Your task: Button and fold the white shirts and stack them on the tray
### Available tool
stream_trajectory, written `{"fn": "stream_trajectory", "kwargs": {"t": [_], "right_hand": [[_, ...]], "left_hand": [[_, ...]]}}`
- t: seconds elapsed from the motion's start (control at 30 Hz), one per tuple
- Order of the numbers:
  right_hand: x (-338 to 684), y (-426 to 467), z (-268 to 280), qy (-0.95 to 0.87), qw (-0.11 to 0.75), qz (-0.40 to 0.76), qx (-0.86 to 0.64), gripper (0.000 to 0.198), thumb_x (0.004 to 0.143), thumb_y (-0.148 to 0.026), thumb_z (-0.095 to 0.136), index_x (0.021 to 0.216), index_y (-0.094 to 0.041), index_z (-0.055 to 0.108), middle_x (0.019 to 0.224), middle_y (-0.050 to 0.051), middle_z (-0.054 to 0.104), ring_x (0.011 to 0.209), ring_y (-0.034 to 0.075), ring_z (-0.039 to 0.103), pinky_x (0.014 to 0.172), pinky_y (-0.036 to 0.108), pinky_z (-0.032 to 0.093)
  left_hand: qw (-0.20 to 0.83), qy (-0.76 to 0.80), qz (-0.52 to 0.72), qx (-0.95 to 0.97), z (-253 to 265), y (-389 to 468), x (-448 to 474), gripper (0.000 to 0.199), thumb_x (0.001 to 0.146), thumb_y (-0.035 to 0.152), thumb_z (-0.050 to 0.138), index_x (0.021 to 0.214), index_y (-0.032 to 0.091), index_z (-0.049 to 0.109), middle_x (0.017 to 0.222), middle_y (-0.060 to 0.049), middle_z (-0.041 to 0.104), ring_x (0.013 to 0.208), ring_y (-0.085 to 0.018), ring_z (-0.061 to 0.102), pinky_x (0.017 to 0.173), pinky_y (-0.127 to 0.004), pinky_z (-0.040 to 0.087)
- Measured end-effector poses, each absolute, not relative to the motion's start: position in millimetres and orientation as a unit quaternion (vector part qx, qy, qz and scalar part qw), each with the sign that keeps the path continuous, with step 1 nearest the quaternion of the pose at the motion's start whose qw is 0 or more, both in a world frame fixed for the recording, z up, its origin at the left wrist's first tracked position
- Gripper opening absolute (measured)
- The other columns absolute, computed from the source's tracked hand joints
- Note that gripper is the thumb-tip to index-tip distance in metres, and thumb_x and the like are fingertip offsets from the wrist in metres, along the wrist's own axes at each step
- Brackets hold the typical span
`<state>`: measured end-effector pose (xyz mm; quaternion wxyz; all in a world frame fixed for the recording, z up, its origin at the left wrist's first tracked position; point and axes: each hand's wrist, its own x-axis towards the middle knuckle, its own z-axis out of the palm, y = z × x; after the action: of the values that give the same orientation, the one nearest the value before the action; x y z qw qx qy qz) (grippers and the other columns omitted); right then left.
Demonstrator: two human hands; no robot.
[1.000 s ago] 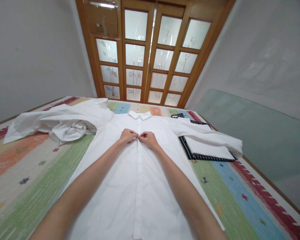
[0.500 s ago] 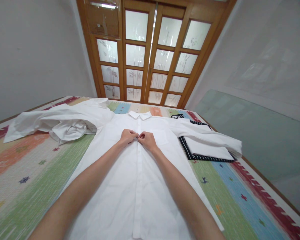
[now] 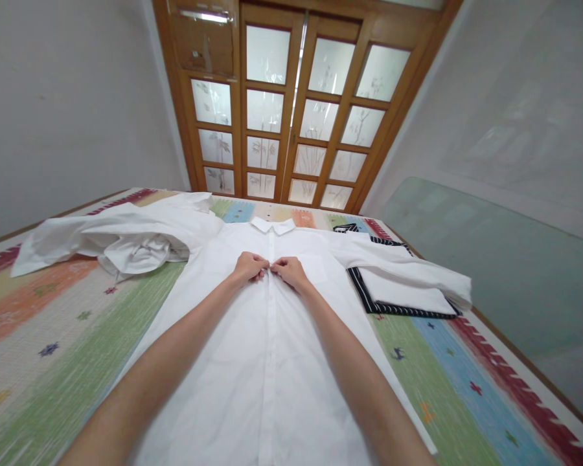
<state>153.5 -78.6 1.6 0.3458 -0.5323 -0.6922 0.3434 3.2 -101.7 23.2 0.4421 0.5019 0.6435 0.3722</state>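
A white collared shirt (image 3: 233,382) lies spread front-up before me, its collar (image 3: 273,226) at the far end. Its placket runs down the middle. My left hand (image 3: 251,266) pinches the placket at chest height from the left. From the right, my right hand (image 3: 290,270) pinches the same spot, fingertips almost touching those of the left. Any button between the fingers is too small to make out. The shirt's right-hand sleeve (image 3: 418,265) stretches out over folded clothes.
Crumpled white cloth (image 3: 140,252) lies at the left. Folded black-and-white striped clothing (image 3: 369,301) sits under the right sleeve. A patterned, colourful cloth (image 3: 68,349) covers the table. Behind stand wooden doors with glass panes (image 3: 263,110); a pale green panel (image 3: 490,259) leans at the right.
Both hands stay at the same place on the placket, with only small shifts of the fingers. The view has tilted very slightly.
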Motion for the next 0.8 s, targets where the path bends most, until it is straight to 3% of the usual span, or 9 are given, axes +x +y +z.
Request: {"fn": "stream_trajectory", "kwargs": {"t": [0.3, 0.8], "right_hand": [[149.8, -76.3, 6.5, -0.622, 0.327, 0.445, -0.555, 0.009, 0.07, -0.017, 0.063, 0.062, -0.015, 0.067, 0.046, -0.006, 0.054, 0.036, 0.005, 0.038, 0.038, 0.018, 0.028], [150.1, -76.6, 14.2, -0.584, 0.317, 0.494, -0.56, 0.013, 0.068, -0.016, 0.064, 0.056, -0.015, 0.062, 0.038, -0.007, 0.047, 0.033, 0.005, 0.031, 0.035, 0.02, 0.02]], "left_hand": [[0.432, 0.635, 0.386, 0.512, 15.6, -98.2, 4.5, 0.007, 0.07, 0.014, 0.062, 0.068, 0.011, 0.068, 0.04, 0.002, 0.056, 0.035, -0.009, 0.05, 0.041, -0.018, 0.04], [0.457, 0.623, 0.343, 0.533, 27.6, -105.6, 0.9, 0.009, 0.072, 0.018, 0.07, 0.066, 0.011, 0.066, 0.048, 0.0, 0.061, 0.042, -0.01, 0.059, 0.049, -0.02, 0.05]]}}
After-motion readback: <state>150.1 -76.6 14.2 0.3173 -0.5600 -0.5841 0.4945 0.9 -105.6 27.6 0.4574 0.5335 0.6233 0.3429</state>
